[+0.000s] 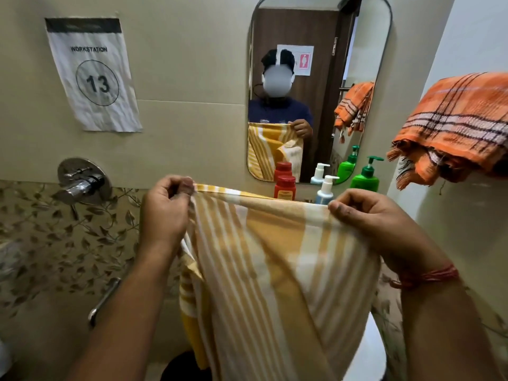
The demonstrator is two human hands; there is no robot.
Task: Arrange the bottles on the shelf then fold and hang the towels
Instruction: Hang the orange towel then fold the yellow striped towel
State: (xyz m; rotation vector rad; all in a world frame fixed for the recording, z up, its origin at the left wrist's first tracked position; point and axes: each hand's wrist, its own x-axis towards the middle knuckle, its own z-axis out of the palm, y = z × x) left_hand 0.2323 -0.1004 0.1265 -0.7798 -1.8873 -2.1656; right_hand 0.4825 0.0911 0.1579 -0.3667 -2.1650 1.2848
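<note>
A yellow and white striped towel (275,257) hangs in front of me, stretched by its top edge. My left hand (165,213) pinches its left corner. My right hand (379,224) pinches its right corner. Behind the towel's top edge stand a red bottle (285,187), a white pump bottle (325,188) and a green pump bottle (367,177); the shelf under them is hidden by the towel. An orange checked towel (450,127) hangs folded over a rail at the right.
A mirror (316,64) on the wall reflects a person, the towels and the bottles. A chrome tap (82,182) sticks out of the wall at the left, a chrome handle (105,301) below it. A paper sign (93,75) reads workstation 13.
</note>
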